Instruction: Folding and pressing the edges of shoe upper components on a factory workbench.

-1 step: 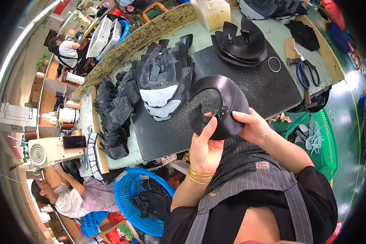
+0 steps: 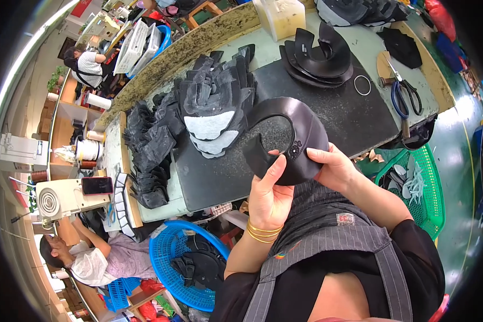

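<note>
A glossy black, curved shoe upper [image 2: 301, 123] with a small punched flower-like pattern is held up in front of me, over the near edge of a dark work mat [image 2: 220, 177]. My left hand [image 2: 272, 193] pinches its lower left end, thumb on the face and fingers mostly hidden behind. On its right side my right hand [image 2: 335, 167] grips the edge, thumb on top. Beyond the mat's middle lies a stack of similar black uppers [image 2: 322, 61]. Layered dark lining pieces with whitish ends [image 2: 209, 124] are piled to the left.
Black-handled scissors [image 2: 405, 94] and a white ring [image 2: 362, 85] lie at the right. More black pieces [image 2: 150, 145] heap up at the left edge. A blue basket [image 2: 163, 268] and a green basket [image 2: 437, 198] flank me below the table. A co-worker [image 2: 102, 252] sits left.
The shoe upper's left end has shifted slightly left, and its curve looks a little wider. Both hands keep their hold.
</note>
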Demonstrator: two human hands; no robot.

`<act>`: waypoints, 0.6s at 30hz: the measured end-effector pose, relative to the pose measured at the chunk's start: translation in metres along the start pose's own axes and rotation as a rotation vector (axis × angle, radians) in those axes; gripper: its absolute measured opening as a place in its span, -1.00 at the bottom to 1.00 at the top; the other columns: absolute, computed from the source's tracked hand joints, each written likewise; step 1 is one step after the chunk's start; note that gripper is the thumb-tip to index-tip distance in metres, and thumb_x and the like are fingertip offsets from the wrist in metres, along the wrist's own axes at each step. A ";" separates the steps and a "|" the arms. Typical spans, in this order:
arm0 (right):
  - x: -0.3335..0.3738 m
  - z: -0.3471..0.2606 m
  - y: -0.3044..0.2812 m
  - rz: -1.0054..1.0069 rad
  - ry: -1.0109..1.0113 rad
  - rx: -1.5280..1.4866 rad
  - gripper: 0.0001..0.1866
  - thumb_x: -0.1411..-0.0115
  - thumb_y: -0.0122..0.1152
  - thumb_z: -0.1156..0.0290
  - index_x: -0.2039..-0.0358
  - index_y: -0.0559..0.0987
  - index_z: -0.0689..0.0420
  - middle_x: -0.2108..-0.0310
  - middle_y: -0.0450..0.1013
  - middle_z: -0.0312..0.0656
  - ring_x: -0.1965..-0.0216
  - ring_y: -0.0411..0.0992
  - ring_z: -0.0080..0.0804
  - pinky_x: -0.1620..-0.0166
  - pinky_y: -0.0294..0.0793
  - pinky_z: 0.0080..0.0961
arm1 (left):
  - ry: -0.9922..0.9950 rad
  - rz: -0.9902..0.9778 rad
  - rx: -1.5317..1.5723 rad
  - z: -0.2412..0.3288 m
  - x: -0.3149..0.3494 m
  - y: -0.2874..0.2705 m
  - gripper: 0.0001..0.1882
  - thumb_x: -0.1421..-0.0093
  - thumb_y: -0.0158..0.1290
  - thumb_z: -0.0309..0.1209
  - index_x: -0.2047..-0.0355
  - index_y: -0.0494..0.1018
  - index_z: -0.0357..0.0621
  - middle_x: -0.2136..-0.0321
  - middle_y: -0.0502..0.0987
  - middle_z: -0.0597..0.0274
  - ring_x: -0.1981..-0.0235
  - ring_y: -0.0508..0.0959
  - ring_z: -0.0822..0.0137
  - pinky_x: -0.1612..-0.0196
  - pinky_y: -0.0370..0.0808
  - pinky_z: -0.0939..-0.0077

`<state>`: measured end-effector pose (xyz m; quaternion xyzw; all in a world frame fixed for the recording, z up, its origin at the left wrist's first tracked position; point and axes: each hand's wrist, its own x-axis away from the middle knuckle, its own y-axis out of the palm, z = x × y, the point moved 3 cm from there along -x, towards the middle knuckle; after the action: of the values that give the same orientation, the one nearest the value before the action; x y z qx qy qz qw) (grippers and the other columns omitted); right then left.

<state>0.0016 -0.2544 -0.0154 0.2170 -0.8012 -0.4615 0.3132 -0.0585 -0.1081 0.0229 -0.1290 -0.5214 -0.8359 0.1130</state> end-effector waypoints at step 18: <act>-0.013 -0.018 -0.007 -0.043 0.076 0.290 -0.67 -0.27 0.32 0.45 -0.03 0.55 0.25 0.08 0.60 -0.15 0.12 0.61 -0.37 -0.02 0.61 -0.30 | 0.326 -0.199 -1.414 0.045 -0.008 0.005 -0.80 -0.27 0.24 -0.31 0.22 0.59 -0.17 0.31 0.62 0.25 0.19 0.53 0.39 0.07 0.35 0.47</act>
<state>0.0236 -0.2603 -0.0190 0.2942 -0.8423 -0.3390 0.2986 -0.0450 -0.0691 0.0430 0.0027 0.1570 -0.9876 0.0025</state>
